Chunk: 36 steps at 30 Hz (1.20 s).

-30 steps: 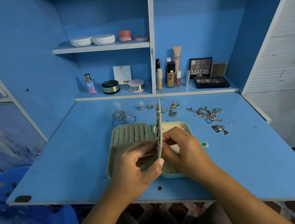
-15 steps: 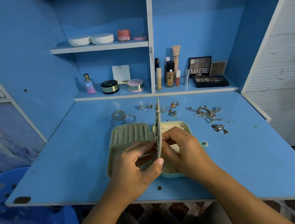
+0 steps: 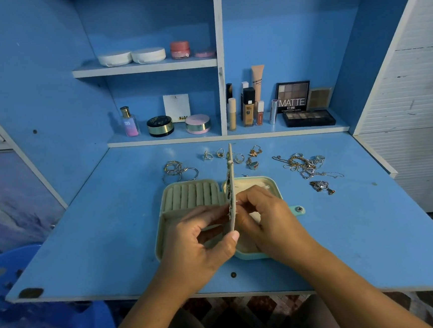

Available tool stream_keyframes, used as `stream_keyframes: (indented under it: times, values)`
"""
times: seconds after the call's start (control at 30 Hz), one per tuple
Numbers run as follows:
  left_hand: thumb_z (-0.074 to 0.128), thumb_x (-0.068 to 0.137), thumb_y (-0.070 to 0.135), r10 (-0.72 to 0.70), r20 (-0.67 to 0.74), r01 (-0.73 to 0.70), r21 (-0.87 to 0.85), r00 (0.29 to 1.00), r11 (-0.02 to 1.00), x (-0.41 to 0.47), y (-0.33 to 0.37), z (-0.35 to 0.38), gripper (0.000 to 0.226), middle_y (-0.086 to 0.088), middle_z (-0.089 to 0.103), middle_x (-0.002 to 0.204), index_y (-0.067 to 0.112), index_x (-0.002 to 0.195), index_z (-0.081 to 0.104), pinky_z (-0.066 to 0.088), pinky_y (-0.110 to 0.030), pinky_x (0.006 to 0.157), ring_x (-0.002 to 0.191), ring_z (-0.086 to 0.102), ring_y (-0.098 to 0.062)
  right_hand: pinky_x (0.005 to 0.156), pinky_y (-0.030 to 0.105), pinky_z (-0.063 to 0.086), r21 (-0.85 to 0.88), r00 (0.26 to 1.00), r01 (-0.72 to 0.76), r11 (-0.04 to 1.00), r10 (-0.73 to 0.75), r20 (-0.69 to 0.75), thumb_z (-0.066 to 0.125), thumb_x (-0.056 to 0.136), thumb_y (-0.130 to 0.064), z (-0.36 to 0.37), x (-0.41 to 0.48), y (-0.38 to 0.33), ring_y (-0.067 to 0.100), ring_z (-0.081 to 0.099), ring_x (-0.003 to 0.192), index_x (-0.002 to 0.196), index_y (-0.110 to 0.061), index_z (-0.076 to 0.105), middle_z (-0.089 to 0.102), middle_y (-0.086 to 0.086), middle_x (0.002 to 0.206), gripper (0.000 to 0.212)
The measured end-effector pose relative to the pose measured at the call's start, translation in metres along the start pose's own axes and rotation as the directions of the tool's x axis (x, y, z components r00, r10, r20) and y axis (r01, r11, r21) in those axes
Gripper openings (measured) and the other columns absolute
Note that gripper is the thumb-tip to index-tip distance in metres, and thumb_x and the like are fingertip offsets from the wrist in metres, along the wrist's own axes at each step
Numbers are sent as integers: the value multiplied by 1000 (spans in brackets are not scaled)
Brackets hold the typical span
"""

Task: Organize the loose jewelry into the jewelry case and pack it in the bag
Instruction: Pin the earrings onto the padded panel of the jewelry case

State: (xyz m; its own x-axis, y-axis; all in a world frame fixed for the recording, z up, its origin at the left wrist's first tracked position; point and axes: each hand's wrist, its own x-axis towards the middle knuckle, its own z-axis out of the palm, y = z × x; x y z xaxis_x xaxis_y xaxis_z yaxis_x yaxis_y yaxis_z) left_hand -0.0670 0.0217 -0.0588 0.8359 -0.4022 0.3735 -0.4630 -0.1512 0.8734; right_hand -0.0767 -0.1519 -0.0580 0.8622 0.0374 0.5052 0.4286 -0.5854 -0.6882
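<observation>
At the centre of the frame, the left hand (image 3: 196, 244) pinched the lower edge of a thin cream divider panel (image 3: 230, 188) between thumb and fingers, holding it upright on edge. The right hand (image 3: 264, 217) was curled against the panel's right face, its fingertips pressed together on something too small to make out. The panel stood over the middle of an open mint-green jewelry case with a cream lining (image 3: 275, 185), which lay flat on the blue worktop (image 3: 112, 238). The case's left half showed a row of padded ring rolls (image 3: 190, 196); a snap tab (image 3: 298, 209) stuck out from its right side.

Above the case in the frame, loose jewelry lay on the worktop: a cluster of thin metal bangles (image 3: 178, 171) to the upper left, several small rings (image 3: 219, 153) just beside the panel's top, a tangle of silver and gold chains (image 3: 302, 164) to the upper right, and a small pendant piece (image 3: 322, 186) below that tangle.

Further up, a lower shelf (image 3: 228, 135) carried cosmetic bottles and an eyeshadow palette marked MATTE (image 3: 292, 97).
</observation>
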Motion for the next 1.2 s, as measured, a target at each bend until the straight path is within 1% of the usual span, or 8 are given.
stream_keyframes:
  times: [0.13,0.27,0.57,0.7,0.83,0.9,1.0,1.2]
  values:
    - [66,80,36,8,-1,-8,22,1000,1000,1,0,0,38,14,69,108,20,114,70,56,-24,85,103,68,-11,70,11,39,1,1000,12,1000,-12,1,56,90,-18,0,-2,-1,1,51,78,88,-13,60,53,-13,84,7]
    - [67,79,36,-7,4,7,4,1000,1000,0,-1,1,41,11,70,110,17,115,70,57,-26,86,105,68,-13,72,16,45,22,1000,3,1000,-3,-12,58,88,-18,-1,-6,0,4,54,82,89,-16,59,54,-13,88,3]
    - [67,78,39,-34,26,34,8,999,999,2,-2,-2,38,13,69,107,22,113,70,56,-26,86,103,68,-12,70,14,41,-20,999,-3,1000,3,39,57,90,-17,-1,-1,-2,6,52,79,90,-11,63,56,-6,86,8]
    - [68,77,39,-45,27,45,-8,999,999,2,-4,-2,43,11,69,109,19,115,69,56,-28,87,104,68,-13,73,22,47,8,999,-33,999,33,10,58,89,-18,-4,-3,-5,7,55,81,91,-14,63,58,-9,87,7]
    - [71,75,37,-56,21,57,-48,998,997,1,-3,1,45,9,69,111,18,116,69,56,-28,87,104,68,-14,78,24,50,250,989,-132,959,146,-37,51,93,-29,-8,-12,-19,10,60,92,112,-25,56,61,-14,99,20]
    - [73,73,37,-52,11,53,-49,999,997,2,-3,2,44,9,69,109,22,114,68,56,-24,86,101,69,-12,81,27,50,316,992,-104,943,119,-30,48,94,-34,-11,-14,-24,15,60,98,126,-29,49,60,-12,108,32]
    - [75,72,41,-61,37,62,-30,997,998,3,-3,2,46,11,70,110,27,115,65,55,-21,86,102,68,-10,88,33,50,290,999,-53,956,53,8,44,94,-41,-17,-14,-23,19,58,108,138,-29,42,57,-9,119,45]
    - [75,70,50,-66,55,61,88,996,994,4,-7,2,54,15,66,115,30,119,63,56,-33,89,107,65,-11,87,35,50,163,1000,-20,986,23,-18,46,94,-44,-28,-17,-15,17,58,109,136,-21,48,59,-3,119,48]
